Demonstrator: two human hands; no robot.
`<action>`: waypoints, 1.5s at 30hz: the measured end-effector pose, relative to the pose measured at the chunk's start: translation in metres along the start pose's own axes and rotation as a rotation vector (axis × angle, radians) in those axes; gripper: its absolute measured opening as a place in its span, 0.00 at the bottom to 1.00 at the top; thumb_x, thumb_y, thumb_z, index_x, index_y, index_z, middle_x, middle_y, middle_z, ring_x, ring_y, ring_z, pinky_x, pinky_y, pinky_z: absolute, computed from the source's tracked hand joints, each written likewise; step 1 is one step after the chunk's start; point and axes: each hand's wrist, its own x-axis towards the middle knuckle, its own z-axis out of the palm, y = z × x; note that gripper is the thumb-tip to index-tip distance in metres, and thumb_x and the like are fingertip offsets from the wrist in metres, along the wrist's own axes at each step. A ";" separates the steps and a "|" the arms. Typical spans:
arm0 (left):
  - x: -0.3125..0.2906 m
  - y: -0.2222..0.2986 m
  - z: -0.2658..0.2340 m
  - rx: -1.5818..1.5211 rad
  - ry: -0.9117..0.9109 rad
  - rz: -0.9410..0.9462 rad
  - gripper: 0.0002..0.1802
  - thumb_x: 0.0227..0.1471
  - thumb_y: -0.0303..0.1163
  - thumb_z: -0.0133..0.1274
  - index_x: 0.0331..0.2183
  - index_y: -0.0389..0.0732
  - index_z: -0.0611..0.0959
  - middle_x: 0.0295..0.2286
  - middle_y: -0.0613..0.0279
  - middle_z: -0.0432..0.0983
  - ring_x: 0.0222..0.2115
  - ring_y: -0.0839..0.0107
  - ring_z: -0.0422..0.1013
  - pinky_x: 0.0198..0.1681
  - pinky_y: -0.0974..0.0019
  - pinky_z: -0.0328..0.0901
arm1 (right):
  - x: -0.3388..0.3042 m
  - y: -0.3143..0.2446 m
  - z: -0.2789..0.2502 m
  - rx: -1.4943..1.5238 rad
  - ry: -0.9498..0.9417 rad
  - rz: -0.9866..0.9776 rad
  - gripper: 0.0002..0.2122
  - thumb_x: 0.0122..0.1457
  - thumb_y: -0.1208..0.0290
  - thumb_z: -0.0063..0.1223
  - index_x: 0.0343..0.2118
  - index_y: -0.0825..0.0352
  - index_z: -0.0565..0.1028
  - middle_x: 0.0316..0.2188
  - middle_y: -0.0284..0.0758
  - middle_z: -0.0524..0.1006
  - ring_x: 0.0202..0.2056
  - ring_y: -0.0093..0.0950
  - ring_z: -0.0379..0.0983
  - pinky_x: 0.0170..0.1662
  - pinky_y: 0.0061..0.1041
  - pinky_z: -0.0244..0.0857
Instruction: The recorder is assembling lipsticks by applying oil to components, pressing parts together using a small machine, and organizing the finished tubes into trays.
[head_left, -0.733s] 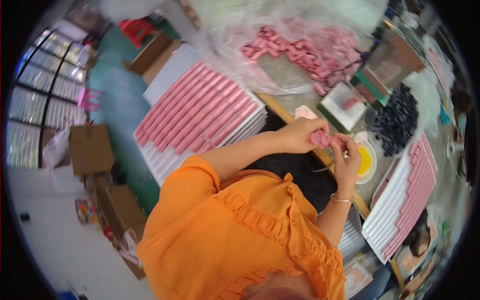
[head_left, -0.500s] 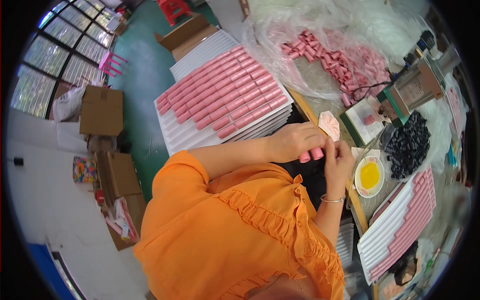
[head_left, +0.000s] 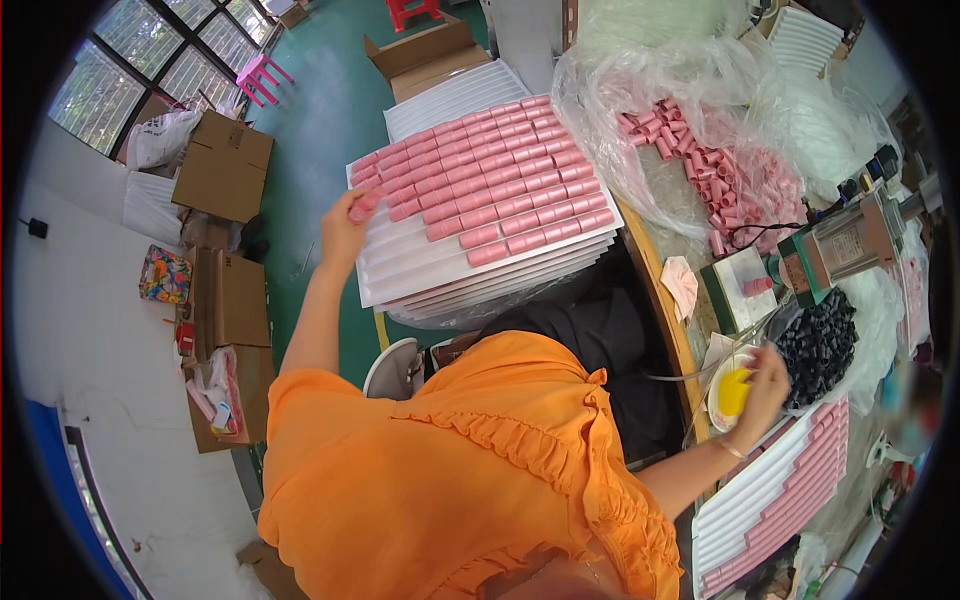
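My left hand [head_left: 343, 240] is closed on a pair of short pink tubes [head_left: 366, 205] at the left edge of a ridged white tray [head_left: 395, 262]. Rows of similar pink tubes [head_left: 490, 190] lie in the tray's grooves; its near-left grooves are bare. On the right, my right hand [head_left: 765, 392] hangs over the rim of a small plate [head_left: 716, 405] of yellow liquid [head_left: 734, 388]. Its fingers are curled together, and whatever they may hold cannot be made out. Just beyond them is a heap of small black pieces [head_left: 815, 335].
Loose pink tubes [head_left: 715, 180] lie in clear plastic at the far right. A green-and-metal bench device [head_left: 835, 250] stands near a pale pink cloth [head_left: 679, 287]. Another part-filled tray [head_left: 760, 500] is at lower right. Cardboard boxes [head_left: 225, 165] line the left wall.
My hands have parted. The left has swung left to the tray's edge with the pink tubes; the right has moved right, to the yellow liquid's plate. The view has shifted.
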 end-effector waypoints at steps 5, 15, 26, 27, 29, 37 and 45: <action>0.023 -0.043 0.019 0.112 0.020 -0.017 0.16 0.47 0.22 0.59 0.42 0.39 0.81 0.35 0.53 0.80 0.35 0.60 0.77 0.41 0.66 0.69 | 0.099 0.145 -0.081 -0.379 0.247 -0.074 0.14 0.61 0.65 0.52 0.46 0.68 0.75 0.35 0.40 0.77 0.40 0.35 0.76 0.45 0.28 0.67; 0.002 -0.067 0.020 -0.119 -0.097 -0.055 0.24 0.57 0.37 0.52 0.53 0.37 0.74 0.57 0.46 0.63 0.56 0.58 0.63 0.58 0.65 0.57 | 0.120 0.116 -0.053 -0.972 0.187 0.184 0.11 0.54 0.69 0.58 0.42 0.59 0.77 0.45 0.39 0.70 0.42 0.41 0.74 0.42 0.38 0.69; 0.048 -0.007 0.056 0.037 0.052 0.049 0.20 0.58 0.38 0.51 0.49 0.38 0.76 0.54 0.47 0.66 0.54 0.61 0.65 0.56 0.64 0.58 | 0.105 0.145 -0.072 -0.904 0.131 0.089 0.04 0.50 0.74 0.57 0.30 0.60 0.78 0.32 0.44 0.75 0.36 0.45 0.73 0.39 0.40 0.68; 0.059 0.031 0.059 0.004 0.081 0.146 0.16 0.57 0.34 0.53 0.45 0.37 0.79 0.49 0.48 0.72 0.49 0.62 0.70 0.52 0.65 0.63 | 0.100 0.136 -0.068 -0.920 0.133 0.083 0.04 0.50 0.72 0.58 0.29 0.61 0.76 0.32 0.44 0.75 0.36 0.45 0.73 0.38 0.40 0.68; 0.081 0.097 0.087 -0.146 -0.119 0.229 0.13 0.55 0.30 0.54 0.43 0.37 0.80 0.44 0.52 0.75 0.45 0.63 0.72 0.48 0.66 0.66 | 0.093 0.135 -0.065 -0.930 0.229 0.075 0.06 0.51 0.71 0.58 0.31 0.62 0.73 0.30 0.42 0.75 0.35 0.46 0.73 0.38 0.41 0.67; 0.138 0.247 0.292 -0.312 -0.603 0.690 0.10 0.47 0.28 0.59 0.35 0.38 0.83 0.33 0.55 0.80 0.33 0.61 0.76 0.34 0.64 0.69 | 0.046 0.099 -0.073 -0.441 0.591 0.072 0.08 0.54 0.72 0.60 0.32 0.66 0.72 0.25 0.37 0.77 0.25 0.32 0.74 0.31 0.28 0.67; 0.161 0.258 0.417 0.438 -0.694 0.828 0.18 0.40 0.42 0.63 0.32 0.40 0.83 0.30 0.49 0.79 0.33 0.50 0.76 0.36 0.51 0.69 | -0.045 0.046 -0.049 0.361 0.810 -0.004 0.09 0.54 0.80 0.61 0.34 0.69 0.70 0.30 0.33 0.76 0.32 0.16 0.71 0.37 0.15 0.66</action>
